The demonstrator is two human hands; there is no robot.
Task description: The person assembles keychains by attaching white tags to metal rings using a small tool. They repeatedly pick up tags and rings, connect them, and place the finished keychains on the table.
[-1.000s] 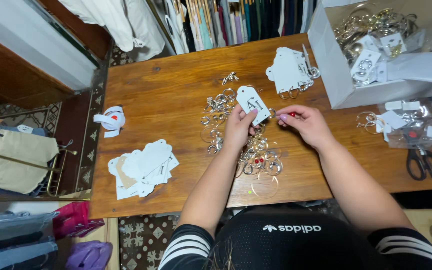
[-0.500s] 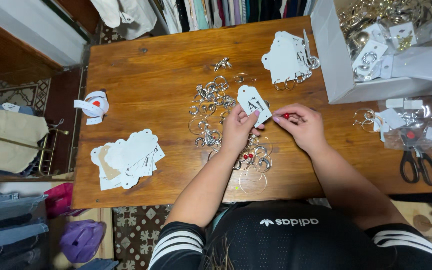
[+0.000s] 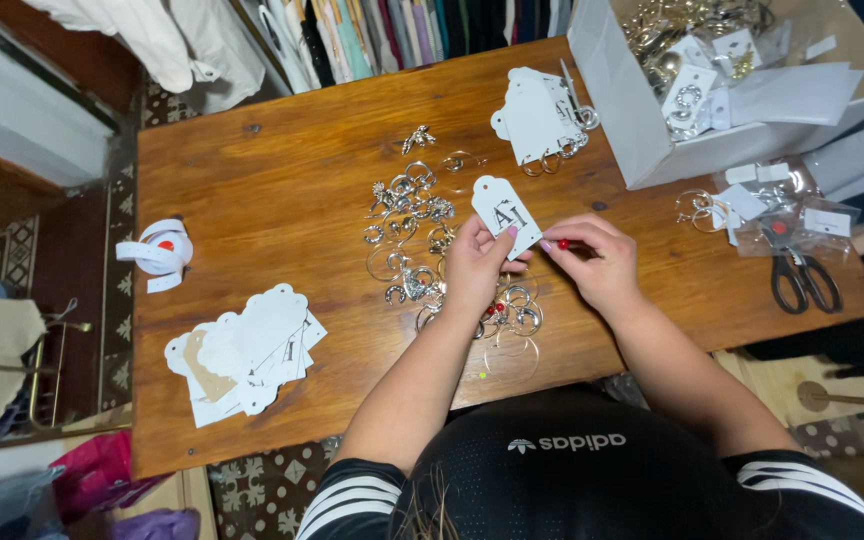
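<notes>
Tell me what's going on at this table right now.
A person seated at a wooden table holds a white card tag in the left hand and pinches a small red piece in the right hand, close to the tag. Under the hands lies a pile of silver earrings. A stack of tags lies on the left, scissors and a white box on the right.
</notes>
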